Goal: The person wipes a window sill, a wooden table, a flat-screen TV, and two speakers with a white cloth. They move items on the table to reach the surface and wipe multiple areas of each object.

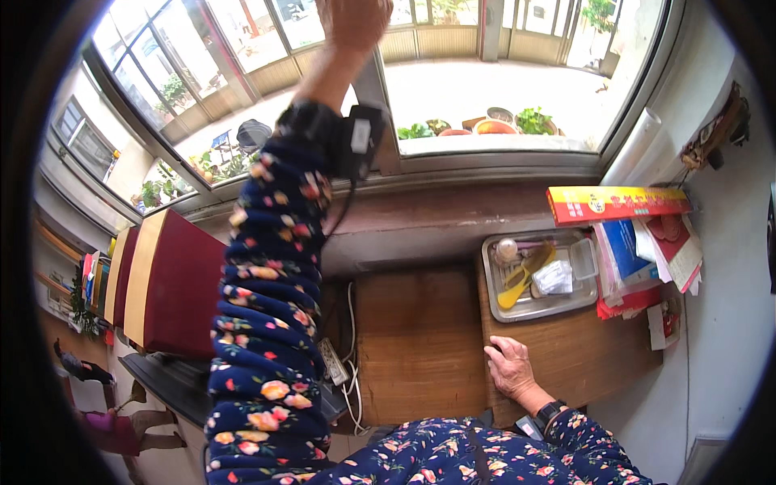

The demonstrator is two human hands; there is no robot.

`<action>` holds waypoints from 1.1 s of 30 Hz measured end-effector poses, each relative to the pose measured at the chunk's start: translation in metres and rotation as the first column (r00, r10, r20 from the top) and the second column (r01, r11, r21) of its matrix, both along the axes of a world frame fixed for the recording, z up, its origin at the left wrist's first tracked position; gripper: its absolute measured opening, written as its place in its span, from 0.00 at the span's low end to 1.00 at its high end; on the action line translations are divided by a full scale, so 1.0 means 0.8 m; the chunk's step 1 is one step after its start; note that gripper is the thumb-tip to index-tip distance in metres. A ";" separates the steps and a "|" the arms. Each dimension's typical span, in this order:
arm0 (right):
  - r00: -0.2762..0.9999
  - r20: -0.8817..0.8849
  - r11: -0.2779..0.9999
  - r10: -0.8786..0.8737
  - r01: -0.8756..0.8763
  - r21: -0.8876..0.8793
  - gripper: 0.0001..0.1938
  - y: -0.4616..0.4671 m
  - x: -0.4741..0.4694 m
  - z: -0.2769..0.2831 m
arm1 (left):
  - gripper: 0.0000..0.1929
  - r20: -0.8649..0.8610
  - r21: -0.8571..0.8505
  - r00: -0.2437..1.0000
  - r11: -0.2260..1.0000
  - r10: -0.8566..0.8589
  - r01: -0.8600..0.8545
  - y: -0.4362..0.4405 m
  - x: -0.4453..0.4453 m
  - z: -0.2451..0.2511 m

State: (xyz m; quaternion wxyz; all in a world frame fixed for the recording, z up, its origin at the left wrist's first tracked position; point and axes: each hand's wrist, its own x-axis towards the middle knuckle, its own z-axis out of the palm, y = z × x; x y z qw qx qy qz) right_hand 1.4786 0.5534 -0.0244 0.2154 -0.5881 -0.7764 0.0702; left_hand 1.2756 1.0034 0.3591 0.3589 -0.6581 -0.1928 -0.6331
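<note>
My left hand [354, 24] is raised high in front of the window, near its middle upright. Its fingers are cut off by the top of the picture, so what they touch is hidden. Below it, a black device [359, 136] with a cable is strapped at the wrist. My right hand [510, 365] rests with bent fingers at the left edge of the raised wooden tabletop [582, 357]. No object shows in it. Just beyond that hand lies a metal tray [500, 315] holding yellow-handled scissors [514, 294], a small bottle [505, 250] and a white packet [552, 277].
A lower wooden surface [418, 351] adjoins the tabletop. A red-and-yellow box [618, 204] lies above papers [627, 248] by the right wall. A power strip [333, 362] with white cables and a dark red box [179, 285] are at left. Two people [130, 430] are farther left.
</note>
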 end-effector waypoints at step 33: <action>1.000 0.017 0.996 -0.003 0.004 -0.094 0.24 0.005 -0.003 -0.002 | 0.06 0.876 -0.477 0.405 0.591 0.261 0.650 0.061 -0.334 -0.463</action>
